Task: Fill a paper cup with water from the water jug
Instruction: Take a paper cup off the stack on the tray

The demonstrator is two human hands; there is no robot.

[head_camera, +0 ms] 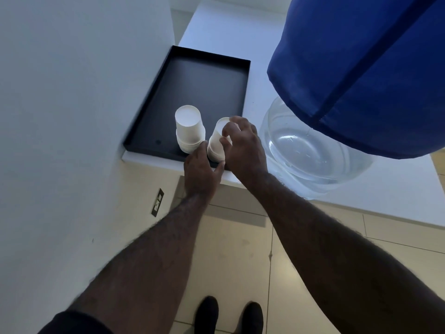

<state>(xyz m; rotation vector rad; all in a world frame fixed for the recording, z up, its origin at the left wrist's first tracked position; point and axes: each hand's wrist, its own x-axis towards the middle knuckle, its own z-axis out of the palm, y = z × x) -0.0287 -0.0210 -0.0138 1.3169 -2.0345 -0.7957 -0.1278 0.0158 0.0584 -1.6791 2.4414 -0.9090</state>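
Two stacks of upside-down white paper cups stand at the near end of a black tray (pixel 207 75). The left stack (pixel 189 127) is untouched. My left hand (pixel 202 172) grips the bottom of the right stack (pixel 215 144), thumb and fingers around its lower rims. My right hand (pixel 245 147) pinches the top cup of that same stack. To the right stands the large clear water jug (pixel 310 153), its upper part hidden under a blue cloth cover (pixel 356 63). No tap or spout on the jug is visible.
The tray and jug rest on a white counter (pixel 397 196) whose front edge runs just under my hands. A white wall stands close on the left, with a socket plate (pixel 157 202) low down. Beige floor tiles and my two dark shoes are below.
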